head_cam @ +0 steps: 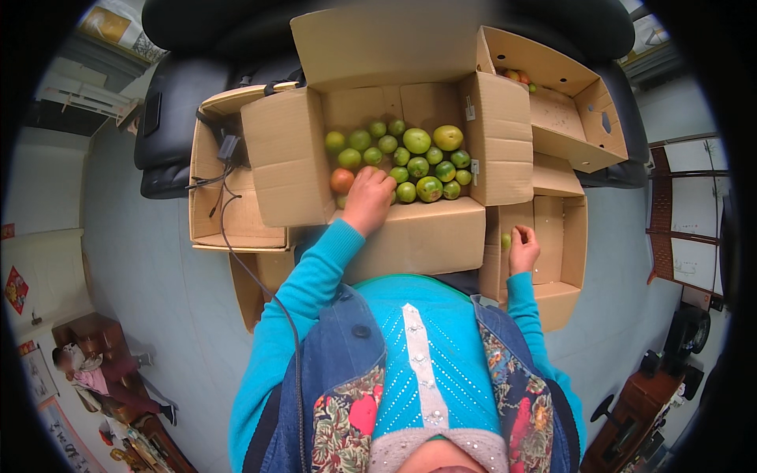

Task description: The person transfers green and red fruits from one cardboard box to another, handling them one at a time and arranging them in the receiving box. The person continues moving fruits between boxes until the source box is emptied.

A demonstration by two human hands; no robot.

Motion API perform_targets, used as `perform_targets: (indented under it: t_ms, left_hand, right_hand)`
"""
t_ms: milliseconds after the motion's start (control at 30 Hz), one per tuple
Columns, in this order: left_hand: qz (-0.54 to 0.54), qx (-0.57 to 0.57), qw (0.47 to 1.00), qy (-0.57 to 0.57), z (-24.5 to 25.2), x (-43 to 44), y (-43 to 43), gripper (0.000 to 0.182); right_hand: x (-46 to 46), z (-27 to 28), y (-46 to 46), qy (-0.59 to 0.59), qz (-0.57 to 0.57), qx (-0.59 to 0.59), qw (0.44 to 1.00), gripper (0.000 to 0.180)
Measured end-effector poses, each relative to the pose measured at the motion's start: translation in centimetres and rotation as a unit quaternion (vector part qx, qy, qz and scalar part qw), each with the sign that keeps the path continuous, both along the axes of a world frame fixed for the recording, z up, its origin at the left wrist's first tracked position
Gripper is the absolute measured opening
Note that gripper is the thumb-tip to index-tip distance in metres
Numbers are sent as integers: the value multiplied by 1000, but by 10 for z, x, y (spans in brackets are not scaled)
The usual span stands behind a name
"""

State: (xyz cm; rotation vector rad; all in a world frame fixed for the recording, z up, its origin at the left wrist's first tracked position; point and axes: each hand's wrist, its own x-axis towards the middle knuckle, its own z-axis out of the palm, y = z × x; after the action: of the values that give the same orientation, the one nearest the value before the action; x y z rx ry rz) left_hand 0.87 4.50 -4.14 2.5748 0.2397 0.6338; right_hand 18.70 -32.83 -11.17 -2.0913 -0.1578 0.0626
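My left hand point(371, 200) reaches into the central cardboard box point(417, 239), over its near-left tomatoes. Its fingers curl downward, and their tips are hidden, so a grip cannot be made out. A reddish tomato point(342, 181) lies just left of these fingers. Green tomatoes point(417, 167) of mixed sizes, some yellowish, cover much of the box floor. Over the lower right cardboard box point(571, 242) is my right hand point(524, 249), thumb and fingers drawn together. A small green tomato point(505, 240) shows right beside the thumb; whether it is held or lies apart is unclear.
Another cardboard box point(591, 88) at the upper right holds several reddish tomatoes point(516, 75). A left-hand box point(236, 230) contains a black power adapter point(230, 148), whose cable point(260, 284) runs across my left arm. Behind stands a black sofa point(189, 88). A person point(97, 378) sits far left.
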Motion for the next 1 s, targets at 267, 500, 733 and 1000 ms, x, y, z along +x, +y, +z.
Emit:
perform_targets:
  t_ms: [267,500,733,1000]
  left_hand:
    - [13,8,1000,-6,-1,2,0,6]
    - [44,20,999,-5,5,-1,3,24]
    - [46,19,999,-18,7,5,0,31]
    - [10,84,993,88,3,25,-4,33]
  right_hand:
    - [-37,120,104,-31,124,152,980,5]
    - [-63,115,177,14,286,173,942,10]
    - [-64,99,182,89,276,216,932,10]
    - [-61,96,180,108,303,192,927,15]
